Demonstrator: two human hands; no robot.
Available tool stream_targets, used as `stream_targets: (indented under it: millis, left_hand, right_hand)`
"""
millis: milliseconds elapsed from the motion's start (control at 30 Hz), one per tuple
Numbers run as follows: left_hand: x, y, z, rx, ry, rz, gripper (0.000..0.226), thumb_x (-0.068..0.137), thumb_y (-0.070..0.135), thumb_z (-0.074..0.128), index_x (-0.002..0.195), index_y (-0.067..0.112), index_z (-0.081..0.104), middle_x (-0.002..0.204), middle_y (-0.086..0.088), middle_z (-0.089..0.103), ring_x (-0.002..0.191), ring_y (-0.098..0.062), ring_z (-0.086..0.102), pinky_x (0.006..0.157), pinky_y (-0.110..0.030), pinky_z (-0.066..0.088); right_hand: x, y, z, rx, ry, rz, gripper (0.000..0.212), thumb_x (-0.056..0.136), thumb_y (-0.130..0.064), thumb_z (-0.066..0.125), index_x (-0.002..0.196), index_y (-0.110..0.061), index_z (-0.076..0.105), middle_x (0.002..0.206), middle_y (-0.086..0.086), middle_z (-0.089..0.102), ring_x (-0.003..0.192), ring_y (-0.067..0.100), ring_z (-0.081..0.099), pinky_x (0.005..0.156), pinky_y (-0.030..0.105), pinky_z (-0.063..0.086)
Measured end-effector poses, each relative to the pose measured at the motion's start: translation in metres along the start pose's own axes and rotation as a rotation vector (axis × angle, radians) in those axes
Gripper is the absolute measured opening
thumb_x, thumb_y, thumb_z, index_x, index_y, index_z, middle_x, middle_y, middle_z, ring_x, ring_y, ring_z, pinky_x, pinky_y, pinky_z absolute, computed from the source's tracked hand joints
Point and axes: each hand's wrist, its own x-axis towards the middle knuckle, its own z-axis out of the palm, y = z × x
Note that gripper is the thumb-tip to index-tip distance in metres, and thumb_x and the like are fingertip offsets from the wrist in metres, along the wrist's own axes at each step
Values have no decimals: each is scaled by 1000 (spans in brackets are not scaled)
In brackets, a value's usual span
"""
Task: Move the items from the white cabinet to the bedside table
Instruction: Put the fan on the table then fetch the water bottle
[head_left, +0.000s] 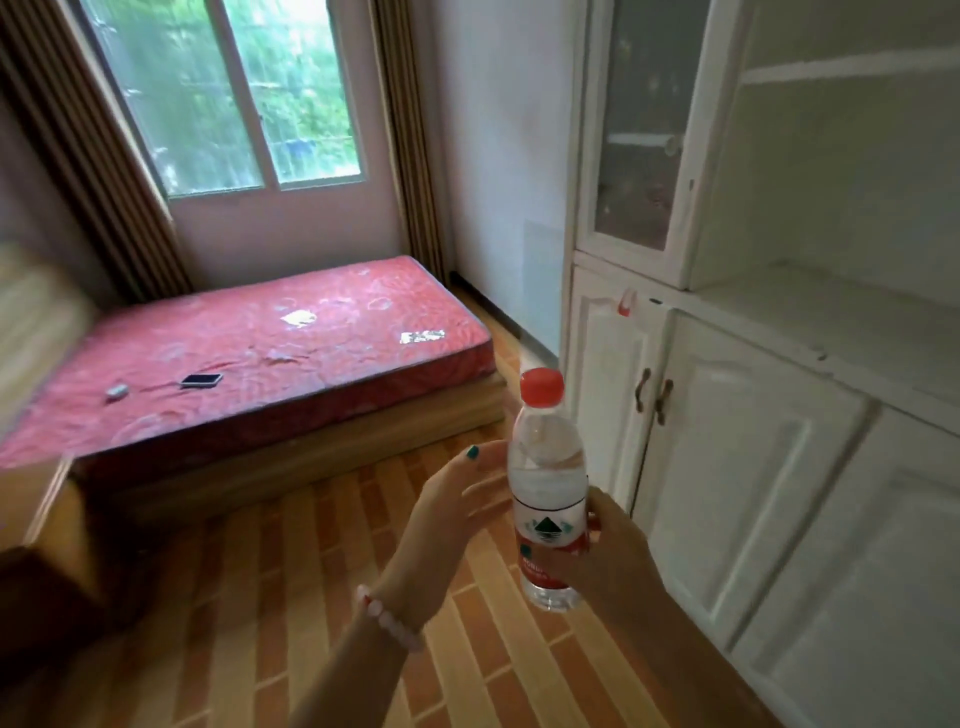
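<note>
Bottle carried from cabinet.
Right hand (605, 561) grips upright bottle (545, 488) at lower centre; open left hand (457, 499) just beside it.

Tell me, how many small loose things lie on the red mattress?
4: a dark flat object and a small pale object near the left end, a white scrap mid-mattress, another scrap by the right edge. The left end is cut off.

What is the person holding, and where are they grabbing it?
A water bottle, gripped by the right hand around its lower labelled part. The left hand is open beside it.
</note>
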Motion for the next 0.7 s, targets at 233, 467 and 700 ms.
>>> stream_targets:
  millis: [233, 467, 700]
  left_hand:
    - [-23, 31, -137, 81, 259, 34, 41, 84, 43, 37, 95, 30, 75, 109, 1, 71, 104, -20, 64, 88, -35, 50]
    - [-38, 46, -232, 69, 491, 80, 40, 86, 38, 38, 101, 23, 72, 105, 1, 72, 101, -17, 66, 79, -27, 54]
    - [-12, 51, -319, 62, 671, 78, 39, 95, 33, 34, 109, 14, 64, 106, -3, 72, 101, -18, 66, 76, -25, 53]
  right_hand:
    - [30, -39, 141, 62, -241, -131, 50, 54, -17, 87, 91, -31, 57, 86, -13, 67, 80, -3, 63, 58, 7, 47]
    - [62, -64, 253, 122, -518, -167, 59, 55, -23, 86, 108, -24, 58, 96, -8, 66, 86, 7, 64, 67, 18, 53]
    - [121, -80, 351, 179, -717, -204, 55, 48, -36, 81, 98, -31, 60, 94, -6, 67, 84, 7, 64, 69, 26, 55]
